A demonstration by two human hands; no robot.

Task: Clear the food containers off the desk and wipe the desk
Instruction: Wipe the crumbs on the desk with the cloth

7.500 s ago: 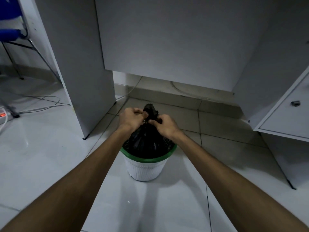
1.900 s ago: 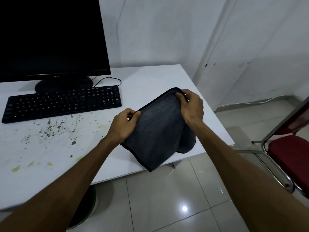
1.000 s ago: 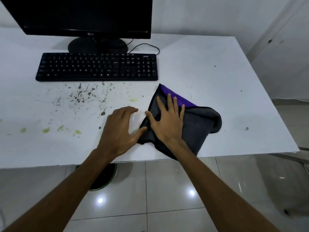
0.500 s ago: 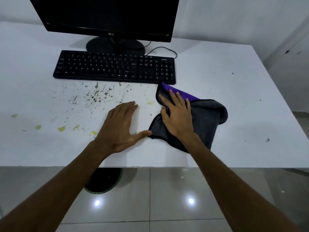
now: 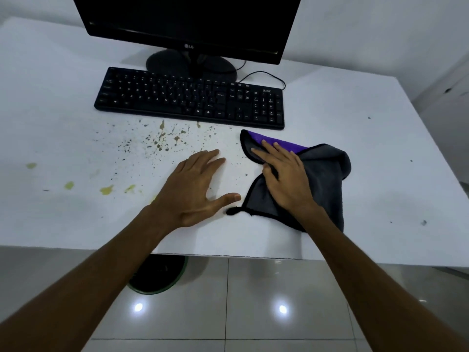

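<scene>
The right hand (image 5: 286, 181) presses flat, fingers straight, on the grey cloth (image 5: 322, 184) near the counter (image 5: 355, 110) front edge, ready to wipe. The cloth's long axis runs front to back (purple corner toward the keyboard (image 5: 190, 97)). The left hand (image 5: 195, 189), fingers spread, braces beside the crumbs (image 5: 157, 143).

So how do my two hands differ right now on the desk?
The left hand lies on the bare desk beside the dark specks; the right hand presses on the cloth. The left hand's thumb is spread wide; the right hand's stays closer in. Both are open and palm down.
</scene>
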